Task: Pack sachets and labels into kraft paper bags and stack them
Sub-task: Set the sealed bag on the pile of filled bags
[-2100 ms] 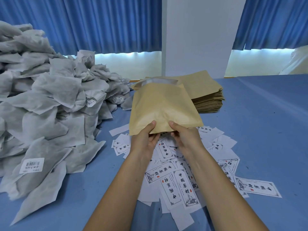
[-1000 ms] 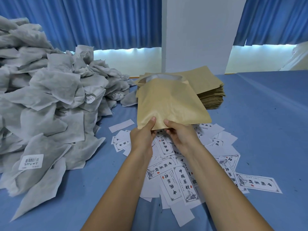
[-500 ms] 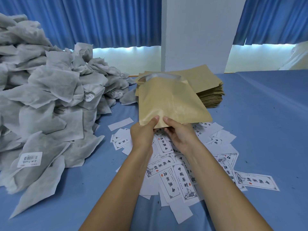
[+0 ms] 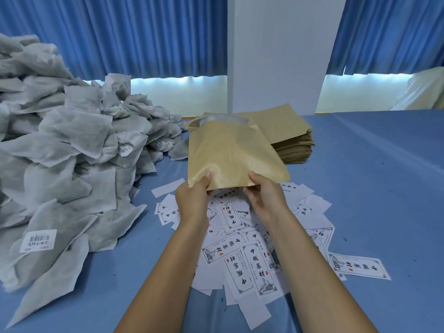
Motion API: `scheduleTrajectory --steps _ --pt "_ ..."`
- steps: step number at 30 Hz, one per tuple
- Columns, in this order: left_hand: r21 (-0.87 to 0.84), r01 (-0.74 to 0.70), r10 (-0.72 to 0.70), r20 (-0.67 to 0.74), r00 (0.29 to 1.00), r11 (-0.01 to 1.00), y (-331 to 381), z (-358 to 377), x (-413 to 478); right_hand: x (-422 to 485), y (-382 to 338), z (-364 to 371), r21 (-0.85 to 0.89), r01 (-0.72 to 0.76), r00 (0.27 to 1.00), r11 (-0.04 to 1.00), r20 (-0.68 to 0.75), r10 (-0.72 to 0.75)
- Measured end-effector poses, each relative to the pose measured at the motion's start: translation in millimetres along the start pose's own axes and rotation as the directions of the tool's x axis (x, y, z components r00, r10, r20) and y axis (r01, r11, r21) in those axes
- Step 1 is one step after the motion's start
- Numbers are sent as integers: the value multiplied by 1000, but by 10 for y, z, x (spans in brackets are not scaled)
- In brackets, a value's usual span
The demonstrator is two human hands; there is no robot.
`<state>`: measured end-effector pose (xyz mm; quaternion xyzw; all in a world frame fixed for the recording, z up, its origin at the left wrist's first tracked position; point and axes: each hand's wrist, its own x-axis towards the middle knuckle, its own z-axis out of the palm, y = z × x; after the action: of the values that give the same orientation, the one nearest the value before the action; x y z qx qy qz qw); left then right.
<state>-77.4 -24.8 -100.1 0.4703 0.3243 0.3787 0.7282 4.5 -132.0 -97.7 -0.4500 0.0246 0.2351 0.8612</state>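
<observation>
The blue surface [image 4: 372,188] runs out of view on every side. A grey heap of sachets [image 4: 60,152] covers its left, cut off by the frame's edge, with the lower ones buried. Behind centre, a stack [image 4: 290,140] of kraft bags is partly hidden by the one bag [image 4: 230,157] held tilted above the labels [image 4: 252,265]. Its far mouth gapes slightly; any contents cannot be made out. The arms cover some labels. The left hand [image 4: 192,200] and right hand [image 4: 266,200] each pinch the bag's near edge — thumbs on top, fingers beneath.
</observation>
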Motion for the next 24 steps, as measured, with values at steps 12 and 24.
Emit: scheduleTrajectory --steps 12,24 --pt "70 -477 408 420 811 876 512 648 -526 -360 -951 -407 -171 332 939 928 -31 -342" --pt "209 -141 7 538 843 968 -322 2008 -1360 -708 -1618 -1978 -28 507 779 861 -412 -473"
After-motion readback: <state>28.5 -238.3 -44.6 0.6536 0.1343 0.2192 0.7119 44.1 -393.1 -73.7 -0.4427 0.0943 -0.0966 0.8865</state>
